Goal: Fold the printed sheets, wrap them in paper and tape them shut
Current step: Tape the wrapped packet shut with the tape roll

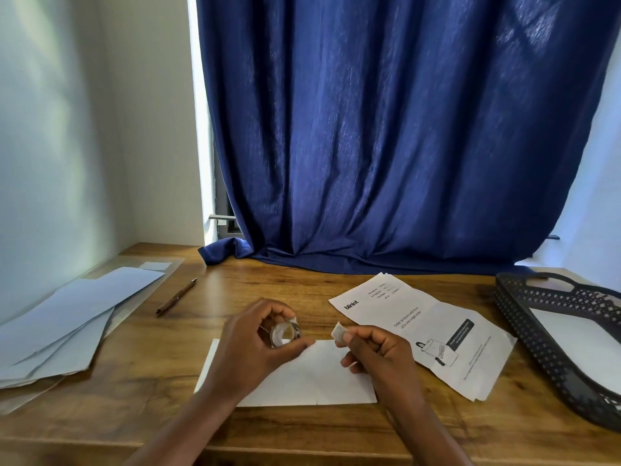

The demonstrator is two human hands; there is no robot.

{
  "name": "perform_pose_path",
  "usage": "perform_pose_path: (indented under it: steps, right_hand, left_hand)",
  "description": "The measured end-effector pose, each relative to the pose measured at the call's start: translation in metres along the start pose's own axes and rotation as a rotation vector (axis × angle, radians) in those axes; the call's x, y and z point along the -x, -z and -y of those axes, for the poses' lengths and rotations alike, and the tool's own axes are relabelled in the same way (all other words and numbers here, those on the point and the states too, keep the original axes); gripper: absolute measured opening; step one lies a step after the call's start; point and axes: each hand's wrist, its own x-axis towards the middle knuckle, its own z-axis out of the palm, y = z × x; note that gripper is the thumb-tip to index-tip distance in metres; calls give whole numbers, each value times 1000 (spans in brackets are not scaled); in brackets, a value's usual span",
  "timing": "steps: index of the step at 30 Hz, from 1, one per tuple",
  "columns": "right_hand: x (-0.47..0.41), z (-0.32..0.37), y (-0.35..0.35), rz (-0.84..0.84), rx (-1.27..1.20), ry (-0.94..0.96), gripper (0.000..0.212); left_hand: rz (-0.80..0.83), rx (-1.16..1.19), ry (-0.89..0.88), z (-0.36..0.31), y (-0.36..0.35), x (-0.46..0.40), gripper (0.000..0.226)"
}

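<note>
Head view: left hand [250, 344] grips tape roll [284, 334]; right hand [376, 351] pinches tape piece [337, 332], which may self-stick over the unsecured wrapped packet [302, 375] at 6 o'clock.

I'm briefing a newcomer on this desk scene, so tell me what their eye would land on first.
First, the big blue curtain filling the back, its hem bunched on the wooden desk. Next, the two hands at centre: the left hand holds a clear tape roll, while the right hand pinches a torn tape piece above the white wrapped packet. To the right lie the printed sheets and a dark basket.
</note>
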Motion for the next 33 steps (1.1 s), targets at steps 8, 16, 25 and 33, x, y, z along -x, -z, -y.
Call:
perform_pose_path:
  steps: [8,16,25,33]
  right_hand:
    - [-5,-5,-2,-27,13,-52,7]
    - [-6,-6,-2,-26,37,-53,9]
    - [-6,-3,-1,-34,3,-45,9]
    - [-6,-3,4,-127,-106,-71,7]
  left_hand:
    - [147,-295,247,43,47,-62,31]
    - [372,-495,547,99,62,-80,56]
    - [252,-471,270,42,28,-60,76]
    - [456,-315,65,1,-44,2,42]
